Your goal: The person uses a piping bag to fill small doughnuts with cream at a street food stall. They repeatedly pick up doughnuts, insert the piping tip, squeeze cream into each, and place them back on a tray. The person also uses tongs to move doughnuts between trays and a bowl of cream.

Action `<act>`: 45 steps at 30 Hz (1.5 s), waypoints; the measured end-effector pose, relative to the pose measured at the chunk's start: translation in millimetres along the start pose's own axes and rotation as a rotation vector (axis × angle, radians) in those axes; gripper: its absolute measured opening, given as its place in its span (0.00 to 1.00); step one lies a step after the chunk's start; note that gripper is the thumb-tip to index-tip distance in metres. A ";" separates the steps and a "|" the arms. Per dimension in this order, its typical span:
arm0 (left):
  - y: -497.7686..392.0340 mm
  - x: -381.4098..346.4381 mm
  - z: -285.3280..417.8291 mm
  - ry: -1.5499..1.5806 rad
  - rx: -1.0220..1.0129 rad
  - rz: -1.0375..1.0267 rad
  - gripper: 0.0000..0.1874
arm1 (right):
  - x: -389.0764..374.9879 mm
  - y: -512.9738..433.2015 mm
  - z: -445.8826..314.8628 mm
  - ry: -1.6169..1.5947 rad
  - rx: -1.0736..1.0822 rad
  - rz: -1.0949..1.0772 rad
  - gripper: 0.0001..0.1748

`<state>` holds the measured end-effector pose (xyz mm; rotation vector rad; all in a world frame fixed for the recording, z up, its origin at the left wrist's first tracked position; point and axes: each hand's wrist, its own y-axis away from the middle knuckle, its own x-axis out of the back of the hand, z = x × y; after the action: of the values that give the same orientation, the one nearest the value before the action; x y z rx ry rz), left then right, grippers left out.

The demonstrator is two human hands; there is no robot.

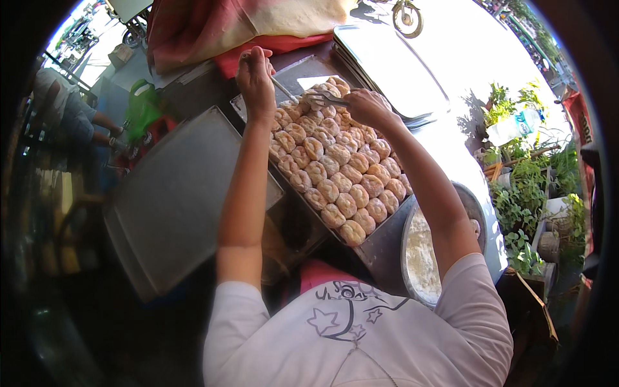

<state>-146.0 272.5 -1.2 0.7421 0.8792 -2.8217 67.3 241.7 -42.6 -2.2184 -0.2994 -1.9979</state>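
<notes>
Rows of round, sugar-dusted doughnuts fill a metal tray in front of me. At the tray's far left side, my left hand grips a thin metal utensil whose tip points down at the farthest doughnuts. My right hand holds a metal fork by its handle, its tines against a doughnut near the far end. The two utensils' ends are close together. Whether the left utensil ends in a fork or a spoon is hidden. A round metal basin with whitish powder stands partly under my right forearm.
Stacked metal trays lie beyond the doughnuts at the right. A large grey metal sheet or lid is at the left. Red and cream cloth covers something at the back. Potted plants stand right; a person's legs show left.
</notes>
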 end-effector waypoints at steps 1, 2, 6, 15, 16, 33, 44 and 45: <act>-1.3 -5.4 -6.0 0.009 0.009 -0.004 0.14 | 2.2 1.7 3.0 -0.009 0.001 -0.009 0.12; -2.8 -10.7 -11.2 0.021 0.019 -0.012 0.14 | 3.8 4.7 6.0 -0.017 -0.004 -0.016 0.12; -1.6 -17.0 -27.0 0.021 0.096 -0.032 0.15 | 44.6 74.6 3.9 -0.136 -0.153 0.049 0.19; 60.0 -28.7 38.9 -0.007 -0.014 -0.009 0.19 | 83.8 419.8 59.5 0.114 -1.082 0.078 0.22; 73.7 -38.3 46.2 0.002 -0.015 0.017 0.19 | 80.7 440.1 50.8 0.112 -1.204 0.004 0.23; 127.0 -8.4 83.7 0.134 0.069 0.256 0.14 | 73.9 363.0 40.2 -0.088 -0.691 0.301 0.19; 98.7 39.2 76.3 0.126 -0.028 0.370 0.13 | 33.3 64.8 -58.8 0.039 -0.088 -0.059 0.14; 99.0 40.1 76.7 0.126 -0.023 0.375 0.13 | 26.3 52.9 -60.7 0.063 -0.048 -0.034 0.13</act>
<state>-191.1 149.8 -16.0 0.9756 0.7001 -2.4541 24.0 177.5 -8.4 -2.1877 -0.2871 -2.1096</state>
